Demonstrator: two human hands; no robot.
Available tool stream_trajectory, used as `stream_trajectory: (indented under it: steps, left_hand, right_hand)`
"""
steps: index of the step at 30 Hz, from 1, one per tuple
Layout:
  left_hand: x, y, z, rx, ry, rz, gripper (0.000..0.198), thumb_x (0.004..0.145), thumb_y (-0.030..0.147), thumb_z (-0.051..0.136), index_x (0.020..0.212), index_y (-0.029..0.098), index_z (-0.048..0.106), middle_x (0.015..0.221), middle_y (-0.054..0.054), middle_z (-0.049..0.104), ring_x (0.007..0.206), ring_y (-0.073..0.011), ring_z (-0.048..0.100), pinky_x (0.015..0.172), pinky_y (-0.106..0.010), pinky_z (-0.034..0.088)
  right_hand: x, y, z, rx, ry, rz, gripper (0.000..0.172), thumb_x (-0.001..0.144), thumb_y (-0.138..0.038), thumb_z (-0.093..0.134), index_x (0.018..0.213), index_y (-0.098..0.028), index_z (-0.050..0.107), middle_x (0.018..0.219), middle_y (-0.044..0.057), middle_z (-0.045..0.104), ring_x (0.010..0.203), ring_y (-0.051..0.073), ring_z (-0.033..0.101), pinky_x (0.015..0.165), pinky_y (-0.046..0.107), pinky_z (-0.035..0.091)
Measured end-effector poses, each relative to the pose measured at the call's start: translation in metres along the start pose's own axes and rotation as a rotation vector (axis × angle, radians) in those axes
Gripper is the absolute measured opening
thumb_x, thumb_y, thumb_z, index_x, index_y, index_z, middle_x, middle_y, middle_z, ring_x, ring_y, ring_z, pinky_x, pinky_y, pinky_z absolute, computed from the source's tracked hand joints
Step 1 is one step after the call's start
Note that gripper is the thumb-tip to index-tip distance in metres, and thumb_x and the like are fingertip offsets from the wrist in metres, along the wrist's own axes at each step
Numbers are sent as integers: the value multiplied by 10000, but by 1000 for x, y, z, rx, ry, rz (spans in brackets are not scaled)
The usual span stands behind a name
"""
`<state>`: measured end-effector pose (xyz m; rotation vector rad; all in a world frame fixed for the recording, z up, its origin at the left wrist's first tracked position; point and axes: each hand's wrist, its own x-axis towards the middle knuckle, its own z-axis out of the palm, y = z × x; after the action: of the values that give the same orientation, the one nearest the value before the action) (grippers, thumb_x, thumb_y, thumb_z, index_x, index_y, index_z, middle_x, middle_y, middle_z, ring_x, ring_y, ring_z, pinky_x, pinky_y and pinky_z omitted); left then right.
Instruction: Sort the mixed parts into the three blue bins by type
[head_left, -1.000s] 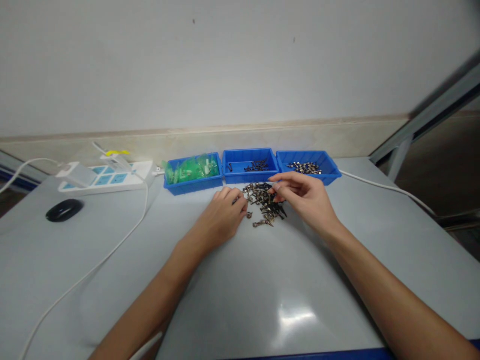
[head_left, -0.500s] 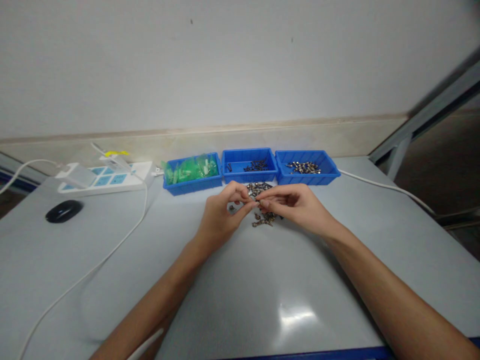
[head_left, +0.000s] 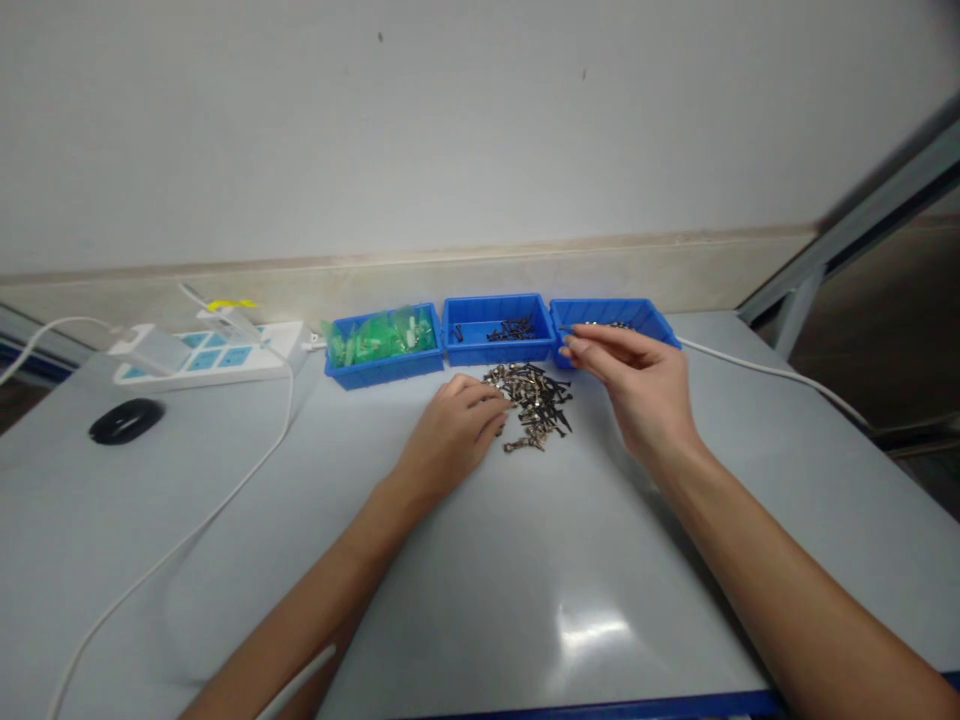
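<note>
Screws heaped, long axes pointing many ways; left hand, right hand apart; what either grips, cannot tell.

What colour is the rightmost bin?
The rightmost bin is blue, best seen in the head view.

Bins are blu, bag grn, screws blk/silvery, pwr strip wht, tbl gry.
</note>
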<state>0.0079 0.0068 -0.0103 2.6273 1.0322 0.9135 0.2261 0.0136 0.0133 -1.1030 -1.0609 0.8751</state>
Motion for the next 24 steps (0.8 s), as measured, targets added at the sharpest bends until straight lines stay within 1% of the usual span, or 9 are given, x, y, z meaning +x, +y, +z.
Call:
stream_trajectory:
  steps: [1,2,3,6,11,14,19,24]
  left_hand:
    - [0,-1,2,29,-8,1,137,962,142,592,1023,169,712,1055,-84,735,983,-235,594,909,-413,526]
    - [0,-2,4,53,-9,-5,127,958,144,600,1002,167,717,1047,-87,729,984,-239,590,899,-414,531]
    - [0,-2,5,73,-8,-13,119,956,145,604,980,167,719,1029,-87,724,980,-241,587,888,-413,534]
    - [2,-2,6,113,-21,-40,105,956,149,605,947,161,709,989,-81,712,970,-240,582,890,-413,528]
    - [6,3,2,201,-93,-94,128,977,156,571,927,142,688,994,-95,690,965,-241,574,920,-423,499]
    - [8,5,2,262,-124,-111,126,984,161,555,939,139,671,1011,-103,672,963,-244,562,919,-427,492]
    - [8,3,6,289,-93,-112,82,973,182,581,997,154,655,1057,-99,652,994,-257,541,903,-414,486]
    - [7,0,11,336,-93,-109,126,990,156,533,945,149,650,1028,-102,654,966,-257,533,876,-406,476]
  right_hand:
    - [2,2,-2,-11,76,-34,232,742,-240,833,968,-218,784,941,63,794,896,229,763,911,424,607]
    - [4,4,-3,-25,121,-57,262,747,-234,825,1003,-219,773,1000,70,789,939,240,759,923,437,605]
    - [6,6,-5,-40,138,-66,284,755,-235,815,1033,-220,763,1045,77,782,963,250,756,919,447,608]
    - [8,7,-6,-67,116,-49,298,784,-247,782,1078,-224,740,1091,88,769,942,258,759,859,447,629]
    - [4,3,-2,-73,77,-7,302,771,-243,784,1067,-218,738,1082,88,771,887,240,760,790,410,638]
    - [3,1,-1,-100,52,-13,283,784,-259,773,1062,-220,739,1061,81,774,845,222,760,747,382,637]
    - [3,3,-2,-138,29,-24,261,803,-296,762,1051,-218,738,1003,73,778,771,195,749,702,354,632]
    - [2,0,0,-129,26,8,244,780,-296,780,1006,-208,747,942,68,777,741,190,735,673,343,623]
